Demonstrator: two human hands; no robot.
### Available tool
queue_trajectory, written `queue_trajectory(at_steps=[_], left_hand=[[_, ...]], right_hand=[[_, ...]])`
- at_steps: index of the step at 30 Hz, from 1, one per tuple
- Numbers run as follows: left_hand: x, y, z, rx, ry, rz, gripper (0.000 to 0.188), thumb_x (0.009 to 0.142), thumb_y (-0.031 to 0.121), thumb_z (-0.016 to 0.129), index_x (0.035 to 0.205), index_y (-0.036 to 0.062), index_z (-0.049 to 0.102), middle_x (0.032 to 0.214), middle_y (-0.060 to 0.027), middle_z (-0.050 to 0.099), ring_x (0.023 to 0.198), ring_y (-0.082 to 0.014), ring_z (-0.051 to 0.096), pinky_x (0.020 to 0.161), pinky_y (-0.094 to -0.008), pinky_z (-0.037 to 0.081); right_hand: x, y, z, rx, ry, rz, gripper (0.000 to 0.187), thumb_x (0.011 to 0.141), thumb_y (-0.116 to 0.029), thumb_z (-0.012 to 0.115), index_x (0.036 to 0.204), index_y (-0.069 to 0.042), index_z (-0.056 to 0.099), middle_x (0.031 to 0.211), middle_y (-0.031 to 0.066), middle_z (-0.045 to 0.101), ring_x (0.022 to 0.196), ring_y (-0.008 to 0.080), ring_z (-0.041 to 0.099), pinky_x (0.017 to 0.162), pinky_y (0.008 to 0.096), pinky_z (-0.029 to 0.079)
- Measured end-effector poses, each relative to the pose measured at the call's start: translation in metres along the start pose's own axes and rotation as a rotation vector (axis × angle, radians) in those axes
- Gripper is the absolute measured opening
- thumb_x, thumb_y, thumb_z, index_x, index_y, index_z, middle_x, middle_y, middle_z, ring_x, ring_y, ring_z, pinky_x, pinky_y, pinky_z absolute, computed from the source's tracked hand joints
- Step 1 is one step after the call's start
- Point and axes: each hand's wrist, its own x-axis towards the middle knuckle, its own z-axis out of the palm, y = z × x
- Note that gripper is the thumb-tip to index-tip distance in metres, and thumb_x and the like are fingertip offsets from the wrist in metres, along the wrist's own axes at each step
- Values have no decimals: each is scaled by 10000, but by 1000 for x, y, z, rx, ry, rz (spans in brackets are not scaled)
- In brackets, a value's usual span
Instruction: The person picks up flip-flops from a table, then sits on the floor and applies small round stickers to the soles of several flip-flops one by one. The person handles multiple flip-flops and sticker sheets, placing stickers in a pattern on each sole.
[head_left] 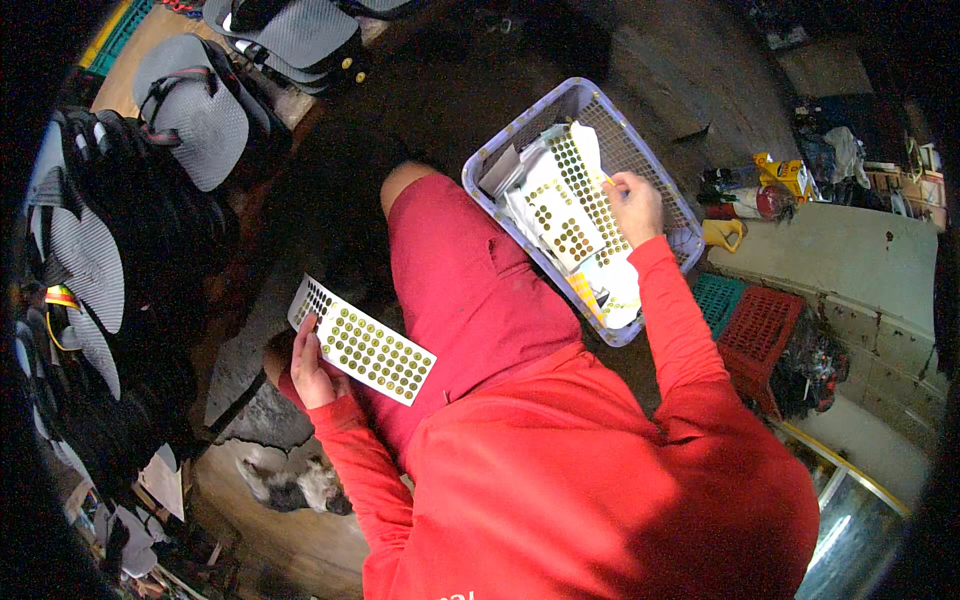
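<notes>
My left hand [314, 368] holds a white sheet of round gold stickers [380, 352] by its left part, over my left thigh. The sheet lies tilted, its rows of dots facing up, and some places in the rows are bare. My right hand [637, 207] reaches into a lavender plastic basket [527, 120], fingers closed at the edge of a long sticker sheet [580, 170] with dark gold dots. Beneath and beside it lie more sheets, one partly used sticker sheet [565, 222] among them. The right fingertips are partly hidden.
Grey flip-flops [200, 125] with dark straps are stacked on the left, with more soles [92, 260] below. A cat [285, 482] lies on the floor near my left forearm. A red crate [762, 330] and a teal crate [716, 300] stand right of the basket.
</notes>
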Motion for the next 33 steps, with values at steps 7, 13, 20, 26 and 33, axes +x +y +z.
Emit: queue_trajectory(at_steps=[7,13,20,26,33], left_hand=[[0,-9,3,-18,-29,87,322,953,56,441,1233,-82,517,1142,-164,617,992,-220,631,898,-326,500],[-7,-22,5,-19,-18,79,294,943,30,453,1197,-84,549,1113,-156,628,986,-202,626,906,-313,488],[-14,-1,29,187,-73,138,258,948,69,472,1126,-36,627,908,-17,639,752,-50,551,717,-180,440],[-13,7,106,349,-435,290,443,1011,332,430,1191,-32,608,1158,-86,631,1045,-140,576,918,-264,441],[-14,12,146,-176,-541,-72,609,984,497,410,1138,-70,572,1038,-112,663,889,-172,646,823,-307,505]], right_hand=[[8,7,-15,-56,-326,120,241,727,-219,754,822,-18,660,719,156,658,676,240,664,639,345,506],[9,-4,-29,-77,-139,-35,121,811,-115,638,806,-8,582,670,161,623,600,236,628,576,354,472],[26,-89,-84,397,-134,55,96,925,-86,573,969,-1,576,805,101,683,654,136,637,573,275,483],[8,-191,-87,1125,-550,160,114,954,-104,546,1044,-35,536,843,43,677,698,54,616,576,182,474],[-37,-234,-45,1169,-875,164,87,942,-82,568,1000,-20,548,801,25,665,631,28,581,523,166,450]])
